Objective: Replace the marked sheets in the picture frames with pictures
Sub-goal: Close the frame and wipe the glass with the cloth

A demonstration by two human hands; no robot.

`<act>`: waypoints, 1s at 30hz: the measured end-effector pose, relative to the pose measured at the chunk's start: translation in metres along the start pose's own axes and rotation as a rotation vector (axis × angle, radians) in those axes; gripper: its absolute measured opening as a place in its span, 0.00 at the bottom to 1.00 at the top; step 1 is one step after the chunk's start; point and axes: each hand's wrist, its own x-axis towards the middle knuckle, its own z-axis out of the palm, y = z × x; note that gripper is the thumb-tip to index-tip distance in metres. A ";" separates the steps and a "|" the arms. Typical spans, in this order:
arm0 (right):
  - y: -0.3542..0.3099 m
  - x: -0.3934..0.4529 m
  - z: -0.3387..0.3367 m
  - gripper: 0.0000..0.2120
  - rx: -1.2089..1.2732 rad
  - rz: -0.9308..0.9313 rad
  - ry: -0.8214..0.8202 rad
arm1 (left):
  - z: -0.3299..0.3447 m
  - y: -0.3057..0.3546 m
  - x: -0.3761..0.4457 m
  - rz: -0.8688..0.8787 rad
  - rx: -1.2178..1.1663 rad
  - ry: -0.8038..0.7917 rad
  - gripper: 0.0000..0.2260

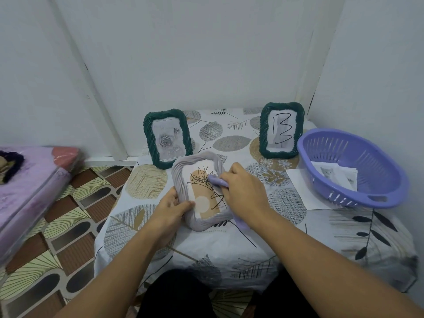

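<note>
A light grey rope-edged picture frame (183,171) lies tilted in the middle of the table, showing a beige sheet with a leaf drawing and a black mark. My left hand (172,206) grips its lower left edge. My right hand (243,189) lies over its right side, holding the frame's lilac back stand (215,180). A green frame (149,134) with a rose picture stands behind it on the left. Another green frame (266,131), holding a sheet marked "13", stands at the back right.
A purple plastic basket (376,198) sits at the table's right, with cat pictures (330,174) inside and a white sheet (305,191) under it. The table (142,182) wears a leaf-print cloth. A pink-covered bed (27,187) is at the left; walls stand close behind.
</note>
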 end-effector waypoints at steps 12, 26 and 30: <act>-0.004 -0.004 0.005 0.07 0.036 0.004 -0.072 | 0.000 -0.001 -0.001 -0.006 -0.023 0.009 0.20; 0.003 -0.005 0.008 0.09 0.156 -0.014 -0.058 | 0.000 -0.001 -0.001 0.009 -0.021 0.020 0.20; -0.001 -0.010 0.014 0.08 0.175 -0.038 -0.057 | 0.001 -0.001 -0.002 0.009 -0.018 0.018 0.19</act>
